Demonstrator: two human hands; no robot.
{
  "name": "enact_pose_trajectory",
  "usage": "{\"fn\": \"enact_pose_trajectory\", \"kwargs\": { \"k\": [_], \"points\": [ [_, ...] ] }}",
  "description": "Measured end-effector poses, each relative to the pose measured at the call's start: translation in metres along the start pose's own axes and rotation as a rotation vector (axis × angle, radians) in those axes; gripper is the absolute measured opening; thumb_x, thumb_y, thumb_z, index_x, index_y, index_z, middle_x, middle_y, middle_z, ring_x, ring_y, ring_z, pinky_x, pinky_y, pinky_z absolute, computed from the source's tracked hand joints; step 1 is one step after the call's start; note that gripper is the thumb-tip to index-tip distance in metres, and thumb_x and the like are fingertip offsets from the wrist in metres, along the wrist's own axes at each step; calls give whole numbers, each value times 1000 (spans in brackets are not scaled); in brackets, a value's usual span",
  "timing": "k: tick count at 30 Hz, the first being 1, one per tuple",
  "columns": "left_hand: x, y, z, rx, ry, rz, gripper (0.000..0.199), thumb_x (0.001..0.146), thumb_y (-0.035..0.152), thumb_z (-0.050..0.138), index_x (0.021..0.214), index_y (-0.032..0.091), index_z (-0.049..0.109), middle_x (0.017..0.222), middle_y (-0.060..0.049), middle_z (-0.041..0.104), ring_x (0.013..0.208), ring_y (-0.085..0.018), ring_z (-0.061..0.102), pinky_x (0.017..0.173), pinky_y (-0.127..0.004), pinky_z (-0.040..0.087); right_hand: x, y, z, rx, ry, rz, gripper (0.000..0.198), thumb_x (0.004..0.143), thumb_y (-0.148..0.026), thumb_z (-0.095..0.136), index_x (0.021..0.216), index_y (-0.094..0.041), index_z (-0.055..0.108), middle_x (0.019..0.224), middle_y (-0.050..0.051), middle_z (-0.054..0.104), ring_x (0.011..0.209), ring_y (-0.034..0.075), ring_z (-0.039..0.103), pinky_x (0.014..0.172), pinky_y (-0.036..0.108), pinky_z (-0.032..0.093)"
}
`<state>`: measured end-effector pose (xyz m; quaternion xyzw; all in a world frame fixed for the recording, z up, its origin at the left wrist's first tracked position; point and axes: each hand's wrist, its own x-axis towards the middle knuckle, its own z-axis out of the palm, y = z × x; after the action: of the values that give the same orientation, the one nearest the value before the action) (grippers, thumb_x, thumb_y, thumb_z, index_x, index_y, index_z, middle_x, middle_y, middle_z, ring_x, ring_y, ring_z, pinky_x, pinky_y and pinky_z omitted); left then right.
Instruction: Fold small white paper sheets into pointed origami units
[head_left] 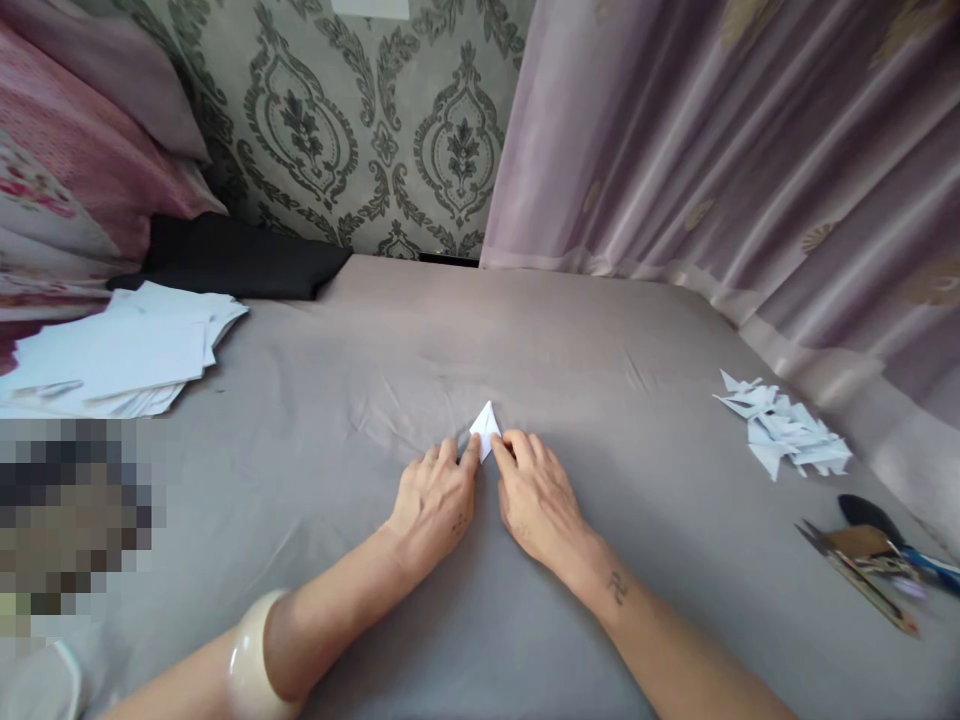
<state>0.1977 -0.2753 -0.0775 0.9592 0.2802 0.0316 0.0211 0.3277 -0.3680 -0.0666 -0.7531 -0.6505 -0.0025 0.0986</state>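
Patterned grey wallpaper (pixel 382 140) at back, mauve curtain (pixel 675 150) down the right, pink floral fabric (pixel 82 170) upper left. Grey cloth surface (pixel 480 340) fills most of the view, some wrinkles. Small white folded paper (pixel 487 424) lies on it near centre, kite-like, point facing away from the person, crease down the middle.

Left hand (pixel 435 500) at the paper's left edge, index fingertip touching it; other fingers curled close together, knuckles up. Right hand (pixel 538 495) mirrors it at the right edge, index fingertip on the paper, remaining fingers bent and bunched. Both thumbs mostly hidden, so can't tell if either hand pinches the paper or only presses it down. Cream bangle (pixel 255 655) on left forearm.

Far left: loose stack of white sheets (pixel 120 350), edges uneven, black folded item (pixel 240 255) just behind it. Far right: heap of white folded pieces (pixel 791 430), overlapping, well apart from the hands. Nearer the person on that side, a cluster of tools (pixel 856 578), one long and pointed; exact types unclear.
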Motion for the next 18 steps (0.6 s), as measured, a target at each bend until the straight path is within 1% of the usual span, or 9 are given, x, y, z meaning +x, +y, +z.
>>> {"fn": "enact_pose_trajectory", "kwargs": {
  "k": [3, 6, 9, 12, 15, 18],
  "points": [
    [4, 5, -6, -14, -56, -9, 47, 87, 15, 40, 134, 16, 47, 89, -12, 63, 78, -25, 61, 61, -34, 41, -1, -6, -2, 34, 13, 30, 49, 89, -20, 44, 138, -20, 44, 114, 14, 55, 97, 27, 50, 82, 41, 41],
    [6, 7, -11, -22, -88, -10, 44, 90, 19, 40, 133, 12, 50, 93, -15, 63, 85, -29, 60, 67, -38, 41, -1, -11, -2, 39, 37, 58, 50, 90, -26, 45, 139, -20, 43, 116, 15, 56, 97, 28, 49, 81, 42, 40],
    [4, 5, -11, -30, -34, 0, 44, 90, 24, 41, 131, 13, 52, 92, -16, 62, 85, -30, 57, 68, -40, 39, -1, -14, -1, 22, 56, 91, 47, 89, -25, 45, 136, -19, 46, 113, 16, 57, 95, 29, 50, 77, 43, 40],
    [3, 1, -11, -30, 47, 17, 42, 89, 28, 42, 126, 15, 57, 91, -15, 60, 84, -30, 54, 67, -41, 38, -2, -15, -1, -11, 50, 123, 45, 89, -25, 44, 133, -14, 49, 112, 17, 58, 93, 30, 50, 75, 43, 40],
    [7, -5, -12, -81, 75, 15, 37, 92, 34, 39, 114, 18, 64, 91, -14, 61, 84, -29, 53, 68, -41, 37, 0, -14, -1, -38, 39, 126, 42, 91, -25, 42, 129, -11, 52, 109, 17, 59, 92, 29, 51, 74, 42, 39],
    [22, -16, -12, -246, 72, -59, 34, 95, 36, 39, 92, 21, 70, 90, -10, 63, 85, -26, 55, 72, -38, 37, 7, -8, 1, -18, 52, 115, 34, 96, -26, 37, 115, -13, 61, 99, 13, 61, 89, 26, 53, 72, 38, 39]
  ]
}}
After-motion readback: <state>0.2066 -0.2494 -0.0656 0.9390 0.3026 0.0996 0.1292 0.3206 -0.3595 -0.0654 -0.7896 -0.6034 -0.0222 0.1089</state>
